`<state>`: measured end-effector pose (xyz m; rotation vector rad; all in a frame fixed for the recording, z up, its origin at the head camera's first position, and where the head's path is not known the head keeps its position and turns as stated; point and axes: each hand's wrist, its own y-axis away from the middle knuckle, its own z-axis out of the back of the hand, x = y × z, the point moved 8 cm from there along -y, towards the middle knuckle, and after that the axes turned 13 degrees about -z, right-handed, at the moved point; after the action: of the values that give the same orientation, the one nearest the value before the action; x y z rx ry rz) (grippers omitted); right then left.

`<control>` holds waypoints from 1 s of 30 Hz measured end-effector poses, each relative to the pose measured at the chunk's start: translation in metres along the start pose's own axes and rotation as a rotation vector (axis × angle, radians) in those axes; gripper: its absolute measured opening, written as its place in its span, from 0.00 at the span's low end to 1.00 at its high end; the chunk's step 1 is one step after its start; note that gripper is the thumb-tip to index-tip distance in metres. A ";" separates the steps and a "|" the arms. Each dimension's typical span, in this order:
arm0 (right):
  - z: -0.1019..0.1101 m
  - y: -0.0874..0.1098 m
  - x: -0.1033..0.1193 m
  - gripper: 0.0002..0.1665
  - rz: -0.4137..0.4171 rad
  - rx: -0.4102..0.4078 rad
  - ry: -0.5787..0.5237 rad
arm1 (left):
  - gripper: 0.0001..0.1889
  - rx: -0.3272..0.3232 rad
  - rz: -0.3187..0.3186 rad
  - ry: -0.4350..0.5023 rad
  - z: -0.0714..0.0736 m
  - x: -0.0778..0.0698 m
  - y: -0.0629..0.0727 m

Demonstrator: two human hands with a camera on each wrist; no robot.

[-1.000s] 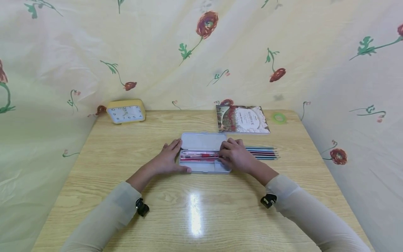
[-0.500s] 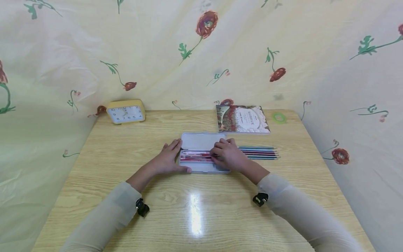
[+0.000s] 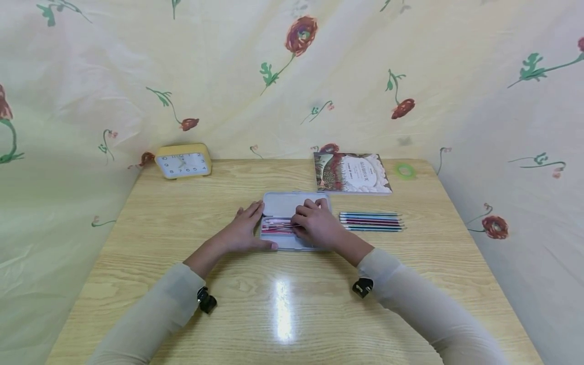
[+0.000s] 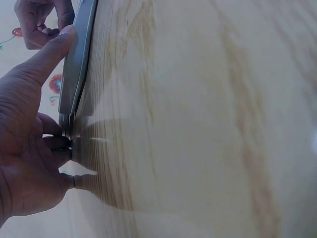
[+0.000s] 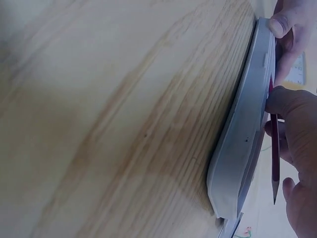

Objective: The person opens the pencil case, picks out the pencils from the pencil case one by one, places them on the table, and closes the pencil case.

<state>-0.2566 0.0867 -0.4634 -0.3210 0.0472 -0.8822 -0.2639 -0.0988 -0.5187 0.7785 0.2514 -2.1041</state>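
Note:
An open white pencil case [image 3: 287, 243] lies mid-table, its lid [image 3: 285, 203] folded back, with several red and pink pencils [image 3: 275, 228] inside. My left hand [image 3: 242, 232] holds the case's left end, thumb on the front rim and fingers at the back corner; the left wrist view shows the thumb on the case wall [image 4: 78, 64]. My right hand [image 3: 317, 223] is over the tray. Thumb and fingers there pinch a dark red pencil [image 5: 275, 158], whose sharpened tip sticks out past the hand. The right hand hides the tray's right part.
Several blue, dark red and dark pencils [image 3: 371, 221] lie in a row right of the case. Behind stand a yellow clock [image 3: 184, 161] at left, a book [image 3: 353, 173] and a roll of green tape [image 3: 404, 171] at right. Flowered cloth [image 3: 228, 76] surrounds the wooden table [image 3: 246, 304].
My right hand has moved left across the tray with the pencil, uncovering the near ends of the row of pencils. The left hand and the case have stayed put.

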 end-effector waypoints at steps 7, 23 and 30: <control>0.007 0.005 -0.008 0.06 -0.015 -0.039 -0.048 | 0.75 0.004 0.009 0.008 0.001 -0.003 0.001; 0.043 0.052 -0.073 0.10 -0.100 -0.167 -0.132 | 0.74 0.003 0.008 0.007 0.001 -0.007 0.003; 0.051 0.084 -0.106 0.11 -0.118 -0.200 -0.107 | 0.75 0.005 0.015 0.020 0.002 -0.008 0.004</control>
<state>-0.2520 0.2306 -0.4490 -0.5615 0.0173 -0.9783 -0.2580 -0.0968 -0.5122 0.8023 0.2513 -2.0847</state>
